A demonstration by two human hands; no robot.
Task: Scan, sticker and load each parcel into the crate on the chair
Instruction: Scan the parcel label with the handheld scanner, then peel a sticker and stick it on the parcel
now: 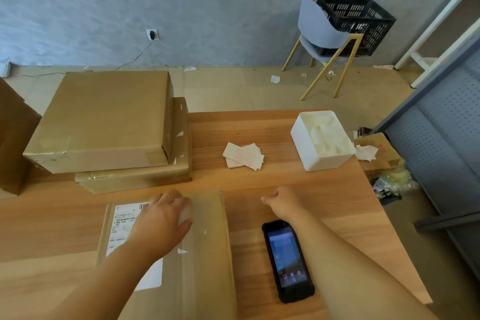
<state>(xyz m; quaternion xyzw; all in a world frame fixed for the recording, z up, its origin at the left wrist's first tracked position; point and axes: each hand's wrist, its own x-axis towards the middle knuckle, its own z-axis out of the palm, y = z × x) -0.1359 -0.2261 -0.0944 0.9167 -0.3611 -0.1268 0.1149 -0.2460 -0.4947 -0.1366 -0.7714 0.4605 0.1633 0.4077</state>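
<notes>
Lying flat at the near edge of the worktop (272, 184) is a brown parcel (205, 247) with a white shipping label (120, 228) on its left side. The left hand (163, 218) rests palm down on the parcel's far end. Its grip is slack, the fingers loosely bent over a pale, blurred patch that cannot be made out. Just right of the parcel a black handheld scanner (287, 260) lies with its screen lit. The right hand (283, 204) hovers beyond the scanner, thumb pointing left. Its fingers are curled out of sight, so whether that grip holds anything cannot be told. Farther off sit a loose pile of stickers (242, 156) and a white foam box (322, 140). Two stacked cartons (104, 119) stand at the far left. On the floor far right, a black crate (358, 23) rests on a grey chair (319, 31).
</notes>
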